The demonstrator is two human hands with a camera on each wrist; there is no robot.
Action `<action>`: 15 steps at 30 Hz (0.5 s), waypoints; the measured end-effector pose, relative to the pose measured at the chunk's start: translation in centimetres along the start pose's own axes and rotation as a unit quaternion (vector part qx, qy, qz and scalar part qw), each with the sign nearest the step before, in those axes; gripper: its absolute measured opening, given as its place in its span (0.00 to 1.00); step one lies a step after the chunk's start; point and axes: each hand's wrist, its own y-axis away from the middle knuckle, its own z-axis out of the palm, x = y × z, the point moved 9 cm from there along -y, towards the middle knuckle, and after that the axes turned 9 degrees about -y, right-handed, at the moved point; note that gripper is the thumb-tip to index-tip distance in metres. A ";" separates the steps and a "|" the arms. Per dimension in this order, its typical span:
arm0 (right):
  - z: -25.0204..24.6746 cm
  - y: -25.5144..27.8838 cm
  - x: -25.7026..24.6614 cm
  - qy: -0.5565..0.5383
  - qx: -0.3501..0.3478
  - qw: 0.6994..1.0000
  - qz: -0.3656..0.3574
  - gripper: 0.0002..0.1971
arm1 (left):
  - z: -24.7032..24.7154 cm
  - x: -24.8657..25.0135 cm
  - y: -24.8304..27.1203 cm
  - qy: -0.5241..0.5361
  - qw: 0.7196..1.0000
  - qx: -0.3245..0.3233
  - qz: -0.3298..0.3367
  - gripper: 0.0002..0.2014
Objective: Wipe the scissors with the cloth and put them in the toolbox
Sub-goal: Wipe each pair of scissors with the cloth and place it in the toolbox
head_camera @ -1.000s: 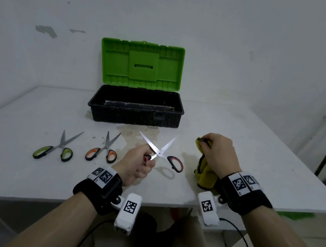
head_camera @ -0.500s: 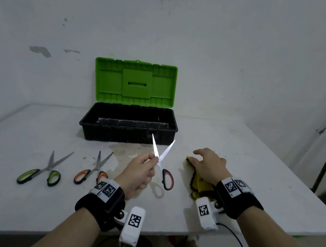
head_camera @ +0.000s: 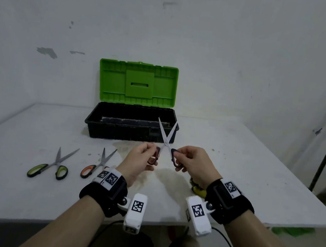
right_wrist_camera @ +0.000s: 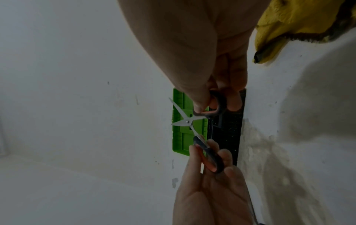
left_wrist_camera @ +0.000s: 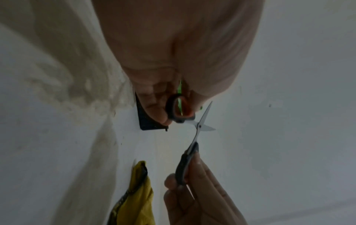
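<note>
green-handled scissors [head_camera: 50, 166] + orange-handled scissors [head_camera: 97, 163] lower left on table, not boxed | your left hand [head_camera: 140, 161] and right hand [head_camera: 192, 162] each pinch a handle of red-handled scissors [head_camera: 166, 141] at centre, blades apart | cloth [head_camera: 198, 188] under right wrist | toolbox [head_camera: 132, 124] upper centre, looks empty; wiping and boxing likely all left

The toolbox [head_camera: 131, 129] sits at the back of the table [head_camera: 253, 173]. Two scissors [head_camera: 53, 164] [head_camera: 97, 163] lie in front, to the left. The cloth [head_camera: 198, 189] lies to the right.

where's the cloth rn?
On the table at its near edge, mostly hidden under the right wrist in the head view. The cloth lies loose, in neither hand, right of the red scissors.
</note>
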 end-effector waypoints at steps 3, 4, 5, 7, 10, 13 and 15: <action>0.6 -0.4 0.1 -0.003 0.004 1.000 -0.004 0.06 | -1.2 -0.2 0.1 -0.047 0.999 -0.013 0.018 0.08; 0.9 -0.6 0.2 -0.008 0.006 1.000 -0.004 0.06 | -1.4 -0.3 0.2 -0.042 0.999 -0.017 0.015 0.08; 1.2 -0.7 0.2 -0.013 0.009 1.000 -0.005 0.05 | -1.7 -0.2 0.2 -0.034 0.999 -0.018 0.012 0.08; 2.0 -0.7 0.4 -0.030 0.015 0.999 -0.004 0.06 | -2.1 0.0 0.3 -0.022 1.000 -0.011 0.015 0.08; 3.3 -0.6 0.9 -0.078 0.028 0.997 0.000 0.08 | -2.2 0.2 0.3 -0.008 1.000 -0.007 0.018 0.07; 3.6 -0.5 0.7 -0.093 0.062 0.994 -0.012 0.09 | -2.7 0.1 0.2 -0.008 1.000 0.009 0.017 0.06; 3.3 -0.5 -0.5 -0.056 0.094 0.993 -0.046 0.11 | -3.3 0.5 -0.3 -0.007 0.999 0.023 0.021 0.04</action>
